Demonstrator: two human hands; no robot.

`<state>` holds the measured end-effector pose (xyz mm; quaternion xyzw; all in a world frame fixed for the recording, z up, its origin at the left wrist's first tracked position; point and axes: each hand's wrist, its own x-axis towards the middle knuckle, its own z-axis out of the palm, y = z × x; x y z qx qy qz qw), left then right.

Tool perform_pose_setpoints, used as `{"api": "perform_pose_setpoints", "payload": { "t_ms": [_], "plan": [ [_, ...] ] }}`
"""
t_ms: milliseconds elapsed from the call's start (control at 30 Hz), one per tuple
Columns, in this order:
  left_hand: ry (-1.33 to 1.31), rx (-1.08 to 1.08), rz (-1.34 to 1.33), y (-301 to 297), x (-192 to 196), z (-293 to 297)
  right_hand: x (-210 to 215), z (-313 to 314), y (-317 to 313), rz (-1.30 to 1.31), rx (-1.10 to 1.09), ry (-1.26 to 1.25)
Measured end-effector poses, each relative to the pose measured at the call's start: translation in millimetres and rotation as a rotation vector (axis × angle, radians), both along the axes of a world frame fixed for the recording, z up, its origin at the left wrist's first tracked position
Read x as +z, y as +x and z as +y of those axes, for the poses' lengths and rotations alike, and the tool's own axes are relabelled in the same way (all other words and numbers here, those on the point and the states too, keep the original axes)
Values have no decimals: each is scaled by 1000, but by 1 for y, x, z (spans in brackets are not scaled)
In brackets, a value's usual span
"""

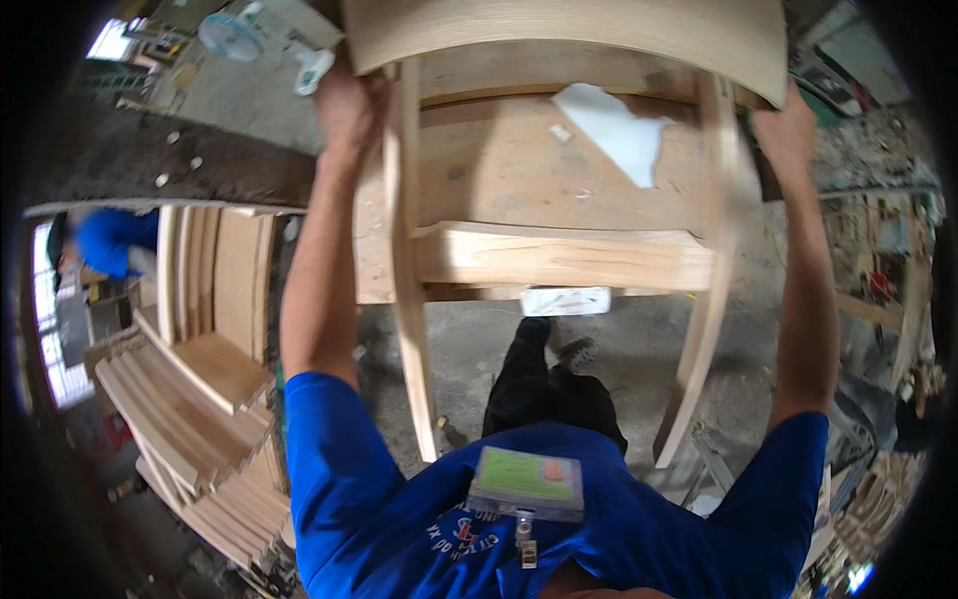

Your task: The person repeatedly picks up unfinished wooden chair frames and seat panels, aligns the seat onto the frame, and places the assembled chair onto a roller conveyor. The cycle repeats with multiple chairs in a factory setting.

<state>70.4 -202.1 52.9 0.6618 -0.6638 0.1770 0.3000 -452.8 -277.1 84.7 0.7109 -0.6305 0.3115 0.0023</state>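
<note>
A pale wooden chair frame (569, 258) is in front of me, with a broad curved board (569, 25) at its far end and two long legs reaching toward me. My left hand (349, 108) grips the frame's left side, just under the end of the curved board. At the matching right corner, my right hand (786, 130) is closed on the frame. The fingers of both hands are partly hidden behind the wood. The frame lies over a wooden worktop (499, 190), and a torn white sheet (619, 135) shows between its legs.
A small white box (566, 300) sits by the worktop's near edge. Stacked wooden parts (190, 399) stand at my left, beyond them a person in blue (108, 243). A white-and-blue fan (232, 38) is far left. More wood pieces (878, 509) lie at lower right.
</note>
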Motion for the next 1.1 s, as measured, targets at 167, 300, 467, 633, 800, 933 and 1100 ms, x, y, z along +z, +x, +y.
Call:
{"api": "perform_pose_setpoints", "payload": {
  "t_ms": [167, 300, 467, 633, 800, 933, 1100],
  "plan": [
    [-43, 124, 120, -28, 35, -8, -13, -41, -26, 297, -17, -125],
    [-51, 112, 128, -39, 54, -1, -15, -52, -30, 257, -1, -77],
    [8, 146, 88, -44, 53, 1, -22, -36, -15, 69, -13, -108],
    [-14, 101, 88, -42, 36, -6, -30, -21, -11, 43, -54, -94],
    [113, 124, 106, -34, 31, -8, -37, -15, -18, 61, -26, -105],
    [191, 149, 127, -38, 27, -16, -38, -19, -36, 115, -16, -115],
    [209, 181, 119, -25, 24, -9, -10, -8, 0, 55, -5, 14]
  ]
}}
